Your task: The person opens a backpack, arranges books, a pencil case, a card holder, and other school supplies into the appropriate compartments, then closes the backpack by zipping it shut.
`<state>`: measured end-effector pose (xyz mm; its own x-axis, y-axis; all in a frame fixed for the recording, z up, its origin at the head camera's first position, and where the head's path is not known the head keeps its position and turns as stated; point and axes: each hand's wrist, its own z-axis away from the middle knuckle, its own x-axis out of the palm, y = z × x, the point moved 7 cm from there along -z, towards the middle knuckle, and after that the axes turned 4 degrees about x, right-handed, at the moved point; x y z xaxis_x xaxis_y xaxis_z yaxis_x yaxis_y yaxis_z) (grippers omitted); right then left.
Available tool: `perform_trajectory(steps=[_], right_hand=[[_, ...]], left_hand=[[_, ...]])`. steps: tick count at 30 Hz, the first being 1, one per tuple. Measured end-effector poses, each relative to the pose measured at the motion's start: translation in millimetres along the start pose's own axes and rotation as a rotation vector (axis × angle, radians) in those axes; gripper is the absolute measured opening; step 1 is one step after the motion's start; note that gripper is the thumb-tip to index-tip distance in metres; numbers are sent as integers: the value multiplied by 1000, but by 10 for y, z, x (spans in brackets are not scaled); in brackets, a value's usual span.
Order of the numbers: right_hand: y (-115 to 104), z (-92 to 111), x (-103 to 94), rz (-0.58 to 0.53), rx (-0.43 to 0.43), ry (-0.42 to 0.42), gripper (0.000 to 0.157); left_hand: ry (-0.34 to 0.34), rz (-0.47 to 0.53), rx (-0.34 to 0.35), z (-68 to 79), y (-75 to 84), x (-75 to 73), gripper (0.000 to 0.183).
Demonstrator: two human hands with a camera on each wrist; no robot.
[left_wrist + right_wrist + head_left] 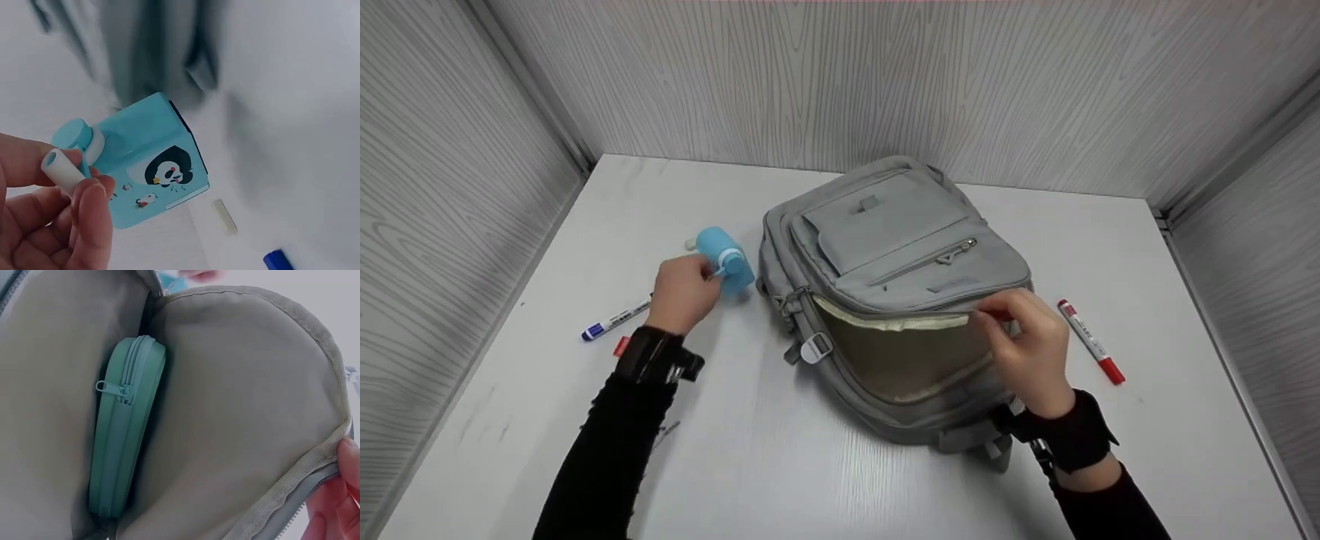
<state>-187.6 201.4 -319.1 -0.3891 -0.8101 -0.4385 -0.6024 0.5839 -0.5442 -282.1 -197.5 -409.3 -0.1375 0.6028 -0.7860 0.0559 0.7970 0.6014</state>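
Note:
A grey backpack [915, 225] lies on the table with its main compartment unzipped and gaping toward me. My right hand [1027, 345] pinches the edge of the opening and holds it up. Inside, a green zippered case [126, 427] stands on its side. To the left of the backpack, my left hand [684, 292] holds a light blue bottle [152, 157] by its cap end. The bottle is flat-sided, with a panda picture and a round blue cap [73, 135]. A short white tube [63, 171] sits between the thumb and fingers of that hand.
A blue-capped marker [615, 319] lies left of the left hand, partly hidden. Near that wrist shows a small red piece [621, 346]. A red marker [1091, 341] lies right of the backpack. A short whitish stick [225, 216] lies near the bottle. Wood-grain panels surround the table.

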Motion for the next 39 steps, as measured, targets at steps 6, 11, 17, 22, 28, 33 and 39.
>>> perform_trajectory(steps=[6,11,17,22,28,33,39], right_hand=[[2,-72,-45,16,-5,10,15],[-15,-184,-66,25,-11,33,14],[-70,-331,-59,26,-22,59,11],[-89,-396,-49,36,-32,58,9],[-112,-365,-59,57,-65,48,9],[-128,-345,-64,66,-75,60,10],[-133,-305,-81,52,-75,53,11]], left_hand=[[-90,209,30,703,229,-104,11],[-211,384,119,1130,637,16,6],[-246,446,361,1283,1253,347,6],[-178,229,539,1220,1720,694,10],[-105,-171,618,1027,2114,1077,8],[-195,-320,623,949,2294,1415,17],[-221,-507,682,900,2378,1749,19]])
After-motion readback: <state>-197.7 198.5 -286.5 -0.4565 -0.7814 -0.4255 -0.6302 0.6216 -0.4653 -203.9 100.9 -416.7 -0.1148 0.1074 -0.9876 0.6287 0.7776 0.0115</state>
